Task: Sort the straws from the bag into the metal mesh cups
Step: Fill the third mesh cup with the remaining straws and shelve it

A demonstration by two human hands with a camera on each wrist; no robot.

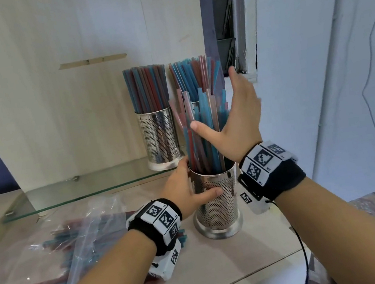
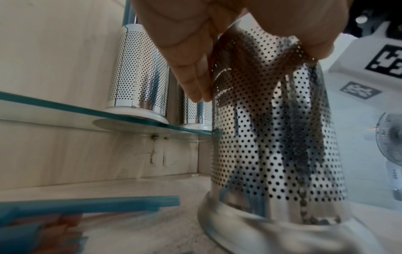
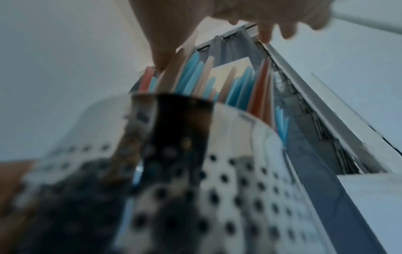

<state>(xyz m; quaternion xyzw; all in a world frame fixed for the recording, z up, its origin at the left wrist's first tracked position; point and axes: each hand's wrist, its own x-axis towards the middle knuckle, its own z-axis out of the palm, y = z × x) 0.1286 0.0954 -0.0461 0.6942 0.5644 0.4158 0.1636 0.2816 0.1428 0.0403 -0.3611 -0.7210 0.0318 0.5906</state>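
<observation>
A perforated metal cup (image 1: pixel 216 201) stands on the counter, holding several blue and red straws (image 1: pixel 202 134). My left hand (image 1: pixel 190 191) grips the cup near its rim, thumb across the front; the left wrist view shows the fingers (image 2: pixel 191 68) round the cup (image 2: pixel 272 128). My right hand (image 1: pixel 232 120) is spread flat beside the straws, thumb touching them, fingers straight and pointing up. In the blurred right wrist view the straws (image 3: pixel 217 82) rise from the cup (image 3: pixel 195 154). A clear plastic bag (image 1: pixel 58 250) with more straws lies at the left.
Two more mesh cups full of straws stand on a glass shelf (image 1: pixel 85 187) behind: one at the left (image 1: pixel 160 138), one mostly hidden behind the near straws (image 1: pixel 195 76). A wall stands close on the right. Loose straws (image 2: pixel 91 205) lie on the counter near my left wrist.
</observation>
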